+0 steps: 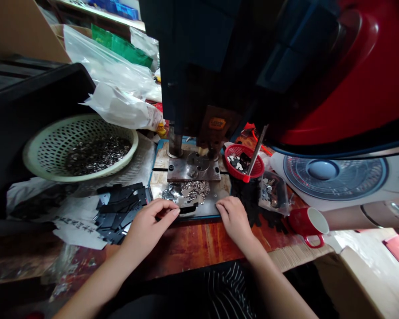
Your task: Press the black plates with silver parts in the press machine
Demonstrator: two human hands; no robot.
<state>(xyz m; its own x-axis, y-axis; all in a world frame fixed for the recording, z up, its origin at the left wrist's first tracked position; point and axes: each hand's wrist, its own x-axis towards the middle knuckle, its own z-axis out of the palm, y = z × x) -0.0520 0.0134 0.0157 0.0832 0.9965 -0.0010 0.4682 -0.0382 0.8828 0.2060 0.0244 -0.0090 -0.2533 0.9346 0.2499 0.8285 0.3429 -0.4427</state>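
Note:
My left hand (154,218) is at the front left of the press's metal base plate (211,206), thumb and index finger pinched on one end of a thin black strip (188,209). At the plate's front right rests my right hand (232,215), its fingers curled together with their tips on the plate; what they hold, if anything, is hidden. Small shiny metal pieces (197,190) lie in a heap between the hands, just in front of the steel die block (193,168). Flat black pieces (119,210) are piled left of my left hand.
The dark press head (199,66) hangs above the die. A pale green basket (36,155) stands left; a red basket (260,167), clear box (284,195), red mug (304,220) and fan (335,177) stand right. A metal rod (257,150) slants over the red basket.

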